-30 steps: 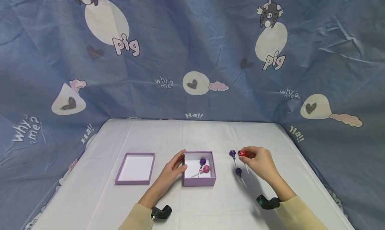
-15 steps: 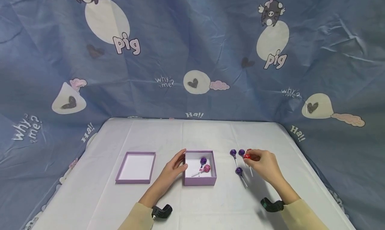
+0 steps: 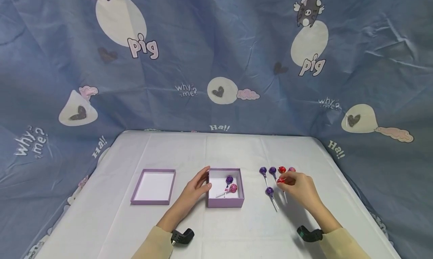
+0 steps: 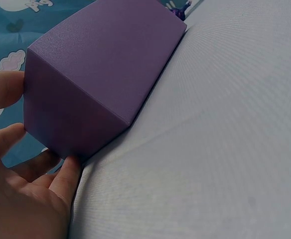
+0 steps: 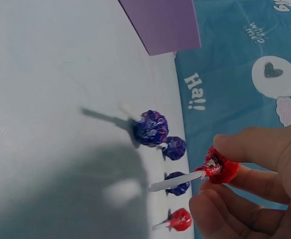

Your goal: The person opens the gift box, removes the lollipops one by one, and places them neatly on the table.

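Note:
With my right hand [image 3: 299,187] I pinch a red lollipop [image 5: 225,170] by its wrapped head, its white stick angling off to the left in the right wrist view. Around that hand lie three purple lollipops [image 3: 269,191], another red lollipop [image 3: 282,169] and a pink lollipop [image 3: 291,169], partly behind the fingers. My left hand [image 3: 192,193] holds the left side of an open purple box [image 3: 226,202], thumb at the rim and fingers at the far corner. Inside the box are a purple lollipop [image 3: 229,179] and a pink lollipop [image 3: 233,188].
The purple lid [image 3: 150,202], white inside, lies face up to the left of my left hand. A white cloth [image 3: 223,232] covers the table. A blue printed curtain [image 3: 176,33] hangs behind its far edge.
My right hand has moved to the right and a little nearer with the pinched red lollipop, uncovering the other red lollipop and the pink one. My left hand stays at the box.

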The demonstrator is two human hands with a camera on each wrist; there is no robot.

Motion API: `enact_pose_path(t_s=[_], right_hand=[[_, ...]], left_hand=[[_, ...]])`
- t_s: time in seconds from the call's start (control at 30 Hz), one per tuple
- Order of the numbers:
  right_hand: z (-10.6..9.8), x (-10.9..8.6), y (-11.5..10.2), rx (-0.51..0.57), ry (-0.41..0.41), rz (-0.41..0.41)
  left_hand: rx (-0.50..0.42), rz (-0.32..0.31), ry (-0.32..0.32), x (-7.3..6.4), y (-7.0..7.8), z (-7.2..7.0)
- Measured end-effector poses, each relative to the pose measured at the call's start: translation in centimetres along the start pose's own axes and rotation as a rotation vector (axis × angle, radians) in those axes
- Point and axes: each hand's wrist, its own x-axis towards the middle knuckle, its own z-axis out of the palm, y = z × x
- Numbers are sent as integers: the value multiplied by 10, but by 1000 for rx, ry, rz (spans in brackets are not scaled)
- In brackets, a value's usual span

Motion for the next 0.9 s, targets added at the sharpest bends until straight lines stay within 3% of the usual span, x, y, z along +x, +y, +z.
enact_pose_path(t_s=[0.7, 0.9], right_hand=[[11, -5, 13, -76, -77, 38], [15, -5, 15, -106, -78, 16]], left_hand=[[6, -11, 0, 0, 4, -1], [11, -18, 1, -1, 3, 0]])
